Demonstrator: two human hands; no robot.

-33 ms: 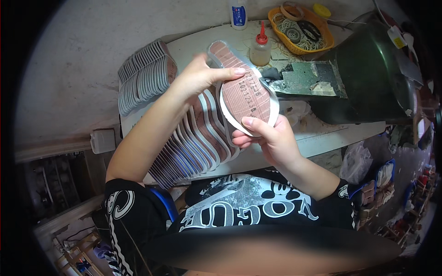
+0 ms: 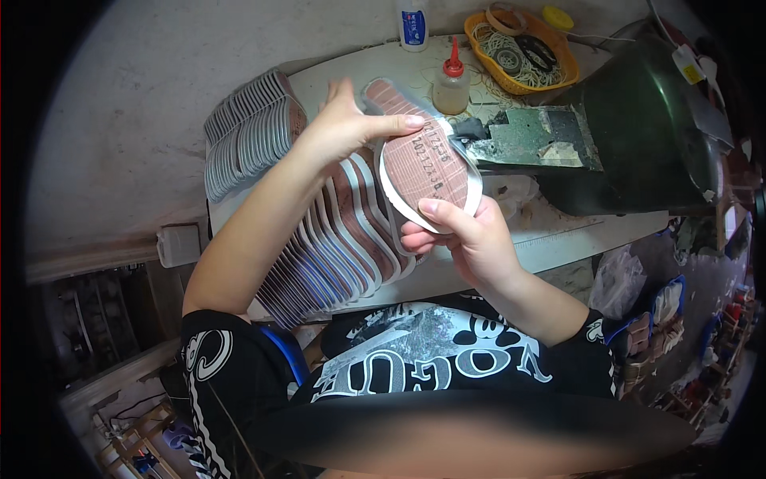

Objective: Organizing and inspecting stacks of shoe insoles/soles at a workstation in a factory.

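A brown, finely lined insole (image 2: 431, 164) with a white and silver edging strip is held over the table, its wide end toward me. My right hand (image 2: 471, 235) grips that wide end, thumb on top and fingers beneath. The thumb of my left hand (image 2: 347, 124) lies across the insole's middle; its other fingers are raised and spread beside the narrow end. On the far right edge, the insole meets the black tip (image 2: 469, 130) of a green machine (image 2: 535, 136). Just left of it and below stands a long row of edged insoles (image 2: 335, 239), partly hidden by my left forearm.
Another stack of insoles (image 2: 251, 132) stands at the left by the wall. At the back are a red-tipped squeeze bottle (image 2: 452, 88), a white and blue bottle (image 2: 413, 28) and a yellow basket (image 2: 523, 84) of cords. A ruler (image 2: 558, 233) lies near the table's front right.
The fingers of my left hand have lifted and spread away from the insole's narrow end. The insole has shifted very slightly; my right hand keeps its grip.
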